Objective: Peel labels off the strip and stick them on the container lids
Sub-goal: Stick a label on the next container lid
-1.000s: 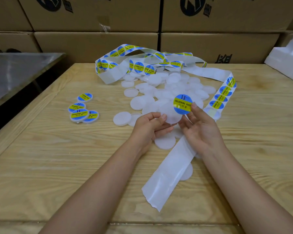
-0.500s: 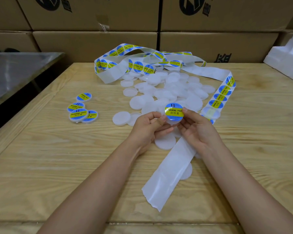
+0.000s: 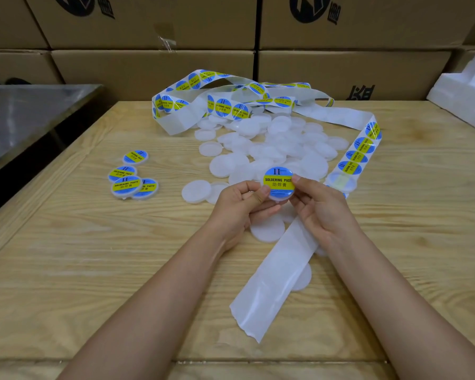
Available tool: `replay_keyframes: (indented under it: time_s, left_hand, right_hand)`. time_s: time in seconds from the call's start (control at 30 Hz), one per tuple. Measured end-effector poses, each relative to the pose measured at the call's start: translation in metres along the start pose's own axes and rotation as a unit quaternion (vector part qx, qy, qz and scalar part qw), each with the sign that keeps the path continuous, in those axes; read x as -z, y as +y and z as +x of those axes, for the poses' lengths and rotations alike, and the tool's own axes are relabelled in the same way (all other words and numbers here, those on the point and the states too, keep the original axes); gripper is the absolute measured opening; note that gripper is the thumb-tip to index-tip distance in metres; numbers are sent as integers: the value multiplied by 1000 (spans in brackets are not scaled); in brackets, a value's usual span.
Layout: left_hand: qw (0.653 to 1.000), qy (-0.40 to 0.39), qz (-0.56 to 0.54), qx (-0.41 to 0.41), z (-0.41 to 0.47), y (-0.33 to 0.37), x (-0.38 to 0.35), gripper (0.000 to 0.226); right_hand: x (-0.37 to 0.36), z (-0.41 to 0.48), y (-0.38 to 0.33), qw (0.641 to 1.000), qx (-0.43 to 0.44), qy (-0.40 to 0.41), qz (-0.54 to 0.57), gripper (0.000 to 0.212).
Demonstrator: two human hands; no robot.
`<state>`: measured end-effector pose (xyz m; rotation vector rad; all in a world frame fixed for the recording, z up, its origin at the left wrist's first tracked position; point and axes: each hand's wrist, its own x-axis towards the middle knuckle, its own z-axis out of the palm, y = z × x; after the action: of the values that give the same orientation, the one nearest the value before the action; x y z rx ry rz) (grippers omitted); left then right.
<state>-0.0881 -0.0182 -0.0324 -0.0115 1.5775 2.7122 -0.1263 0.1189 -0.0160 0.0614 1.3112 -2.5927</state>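
Wooden table (image 3: 66,270), cardboard boxes (image 3: 148,75) behind | left hand (image 3: 236,204) and right hand (image 3: 318,207) both pinch one labelled lid (image 3: 279,183) above table centre | label strip (image 3: 274,275) trails to near edge | four finished lids (image 3: 129,179) near left edge

The label (image 3: 279,182) now sits, seemingly stuck, on the lid (image 3: 275,199).

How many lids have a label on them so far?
5. Four lie grouped on the table at left: far lid, middle lid, front lid, and right lid partly under it. The held lid sits between left hand and right hand. Others may be hidden.
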Motion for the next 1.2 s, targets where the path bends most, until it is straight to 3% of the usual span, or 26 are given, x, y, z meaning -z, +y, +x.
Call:
replay_keyframes:
  time_s: [0.6,0.73,1.0,1.07,1.17,1.2]
  left_hand:
    - [1000,16,8,3,1,1,0,10]
    - [1000,16,11,5,2,0,0,10]
    - [1000,22,-13,8,2,-3,-6,12]
    - [1000,25,-15,6,2,-4,-7,12]
    - [1000,23,-6,1,1,-4,-7,15]
    - [1000,21,0,-3,1,-4,-7,16]
  right_hand:
    - [-1,0,4,993,72,33,-92,17]
    - [1,-2,7,966,145,56,-208,18]
    - [-2,-8,16,877,303,79,-364,23]
    - [-4,-9,18,874,312,86,-363,21]
    - [-4,-10,17,892,306,78,-324,43]
    - [-4,-10,17,893,302,80,-324,42]
